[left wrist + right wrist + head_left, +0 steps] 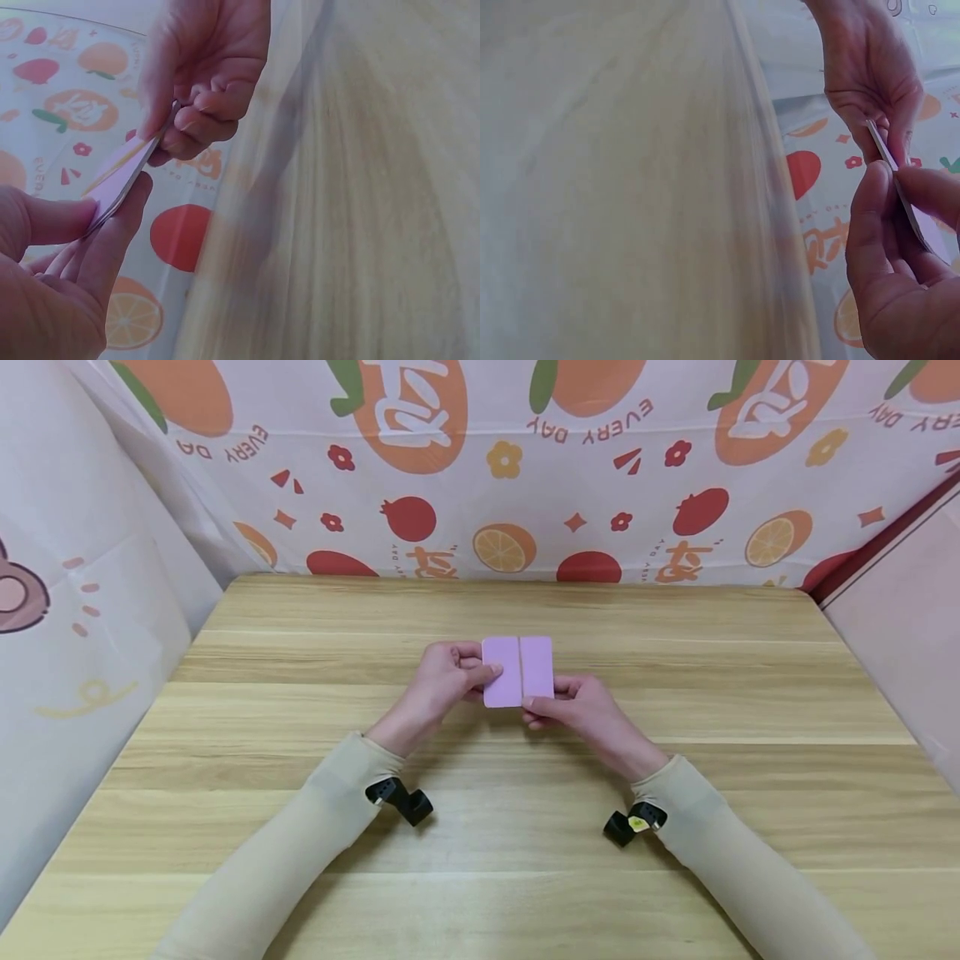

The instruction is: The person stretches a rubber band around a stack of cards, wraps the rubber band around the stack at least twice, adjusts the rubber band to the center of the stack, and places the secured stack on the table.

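Both hands hold a thin, square, light-purple packet [537, 670] with rounded corners above the table. A narrow tan band [521, 660], like a rubber band, runs across its face from top to bottom. My left hand [441, 681] pinches the packet's left edge, thumb on the face and fingers behind. At the lower right, my right hand [588, 710] pinches it, its thumb tip by the band's lower end. Seen nearly edge-on in the left wrist view, the packet [120, 171] shows thin layers. The packet's back is hidden in the head view.
A light wooden table [495, 843] lies beneath the hands. Behind it hangs a white cloth [570, 468] printed with fruit, and pale cloth sides [97, 543] stand left and right. Small black devices [401, 797] sit on both sleeved wrists.
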The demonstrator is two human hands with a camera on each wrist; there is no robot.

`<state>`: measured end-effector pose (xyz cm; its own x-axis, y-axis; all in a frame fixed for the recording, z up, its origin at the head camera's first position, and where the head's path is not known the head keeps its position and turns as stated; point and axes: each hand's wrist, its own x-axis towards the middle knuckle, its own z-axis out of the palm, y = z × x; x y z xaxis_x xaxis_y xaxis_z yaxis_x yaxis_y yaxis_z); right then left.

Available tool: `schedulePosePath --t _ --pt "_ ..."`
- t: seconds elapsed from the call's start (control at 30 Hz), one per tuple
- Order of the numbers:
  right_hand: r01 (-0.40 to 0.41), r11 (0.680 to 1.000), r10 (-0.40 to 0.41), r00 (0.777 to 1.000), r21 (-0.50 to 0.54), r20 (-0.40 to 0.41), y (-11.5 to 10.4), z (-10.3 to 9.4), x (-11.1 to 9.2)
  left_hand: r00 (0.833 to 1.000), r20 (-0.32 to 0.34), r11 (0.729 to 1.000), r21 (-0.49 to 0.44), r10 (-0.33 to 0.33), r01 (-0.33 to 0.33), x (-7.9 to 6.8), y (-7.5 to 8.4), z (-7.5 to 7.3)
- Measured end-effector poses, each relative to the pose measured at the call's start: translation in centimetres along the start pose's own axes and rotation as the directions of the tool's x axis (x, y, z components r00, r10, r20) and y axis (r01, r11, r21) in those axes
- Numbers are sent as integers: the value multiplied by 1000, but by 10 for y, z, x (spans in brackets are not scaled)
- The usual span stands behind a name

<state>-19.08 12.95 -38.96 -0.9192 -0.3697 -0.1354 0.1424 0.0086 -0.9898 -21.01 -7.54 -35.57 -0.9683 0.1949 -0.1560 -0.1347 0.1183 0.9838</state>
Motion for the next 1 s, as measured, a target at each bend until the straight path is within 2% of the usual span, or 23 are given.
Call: schedulePosePath --t 0.17,0.5,0.6,0.8,0.9,1.0 --pt "-55 998 56 998 44 -19 1 3 0 1000 -9 1000 10 22 -22 -1 -2 2" --pt "-67 995 68 998 74 -8 -3 3 0 1000 7 1000 -4 -29 29 1 -3 0" --pt "-61 995 63 998 81 -25 -4 1 0 999 22 1000 -11 -26 26 1 -3 0" --pt "-5 1000 5 994 0 -111 -7 -5 0 997 74 1000 -27 -9 11 3 -5 -1" --pt "30 999 -36 988 -45 -152 -8 -8 0 995 93 999 -32 -26 29 3 -5 -2" --pt "58 996 -69 981 -62 -182 -8 -11 1 989 141 995 -78 -48 60 4 -4 -4"
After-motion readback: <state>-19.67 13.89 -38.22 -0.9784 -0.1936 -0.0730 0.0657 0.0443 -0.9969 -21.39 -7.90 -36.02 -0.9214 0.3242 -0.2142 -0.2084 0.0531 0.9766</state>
